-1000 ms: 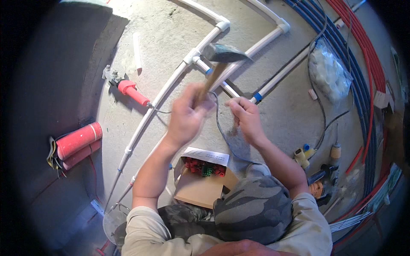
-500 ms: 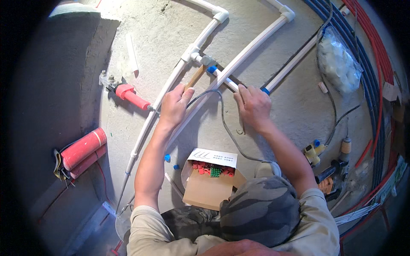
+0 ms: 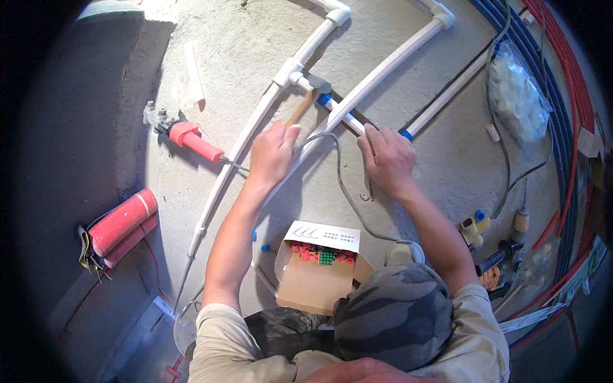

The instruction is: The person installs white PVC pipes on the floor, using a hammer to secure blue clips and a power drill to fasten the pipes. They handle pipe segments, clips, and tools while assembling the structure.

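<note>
My left hand (image 3: 271, 153) grips the wooden handle (image 3: 299, 110) of a hammer, whose metal head (image 3: 319, 85) lies by a blue-banded white pipe branch (image 3: 343, 116). My right hand (image 3: 389, 156) is closed at that branch's lower end, around a slim metal piece (image 3: 366, 190) with a hooked tip hanging below it; its upper part is hidden by my fingers. A grey cord (image 3: 339, 179) runs between my hands, over a long white pipe (image 3: 408, 45).
A red-handled pipe welder (image 3: 201, 146) and red cylinders (image 3: 120, 220) lie left, an open box of fittings (image 3: 314, 287) by my knee. Right are a plastic bag of fittings (image 3: 516, 96), blue tubing (image 3: 555, 166), red tubing (image 3: 573, 83) and power tools (image 3: 491, 262).
The hammer has swung down from a raised position to beside the pipe branch. My right hand has moved slightly up and right to the branch's end.
</note>
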The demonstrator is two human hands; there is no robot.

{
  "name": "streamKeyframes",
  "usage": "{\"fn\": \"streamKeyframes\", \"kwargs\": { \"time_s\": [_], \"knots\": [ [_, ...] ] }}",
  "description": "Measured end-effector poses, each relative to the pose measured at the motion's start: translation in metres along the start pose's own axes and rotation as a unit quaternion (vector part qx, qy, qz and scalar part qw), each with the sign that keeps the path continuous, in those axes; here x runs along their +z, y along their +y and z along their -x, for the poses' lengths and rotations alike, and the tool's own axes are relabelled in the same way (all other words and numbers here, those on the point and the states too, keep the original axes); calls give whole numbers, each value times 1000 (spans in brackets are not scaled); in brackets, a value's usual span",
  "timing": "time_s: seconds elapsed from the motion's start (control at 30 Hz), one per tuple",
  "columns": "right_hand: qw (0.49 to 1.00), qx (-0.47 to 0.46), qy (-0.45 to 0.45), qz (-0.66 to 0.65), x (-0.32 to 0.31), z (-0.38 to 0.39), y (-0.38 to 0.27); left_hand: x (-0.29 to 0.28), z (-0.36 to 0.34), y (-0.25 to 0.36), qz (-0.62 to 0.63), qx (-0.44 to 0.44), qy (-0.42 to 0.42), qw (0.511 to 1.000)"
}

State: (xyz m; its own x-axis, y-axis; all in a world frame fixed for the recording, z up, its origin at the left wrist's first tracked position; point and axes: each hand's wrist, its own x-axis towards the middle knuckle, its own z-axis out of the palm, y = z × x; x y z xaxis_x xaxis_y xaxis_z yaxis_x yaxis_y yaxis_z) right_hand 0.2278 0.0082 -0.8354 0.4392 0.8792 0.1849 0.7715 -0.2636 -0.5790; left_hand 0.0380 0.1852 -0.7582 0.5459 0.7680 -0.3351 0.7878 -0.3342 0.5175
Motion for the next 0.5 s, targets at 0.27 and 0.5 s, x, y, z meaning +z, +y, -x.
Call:
{"fn": "streamKeyframes", "kwargs": {
  "time_s": [0.27, 0.5],
  "knots": [
    [1000, -11, -2, -2, -1, 1, -2, 2, 4, -2, -41, 34, 30, 998],
    [1000, -13, -2, -5, 0, 1, -4, -5, 17, 7, 34, 51, 93, 994]
  ]
}}
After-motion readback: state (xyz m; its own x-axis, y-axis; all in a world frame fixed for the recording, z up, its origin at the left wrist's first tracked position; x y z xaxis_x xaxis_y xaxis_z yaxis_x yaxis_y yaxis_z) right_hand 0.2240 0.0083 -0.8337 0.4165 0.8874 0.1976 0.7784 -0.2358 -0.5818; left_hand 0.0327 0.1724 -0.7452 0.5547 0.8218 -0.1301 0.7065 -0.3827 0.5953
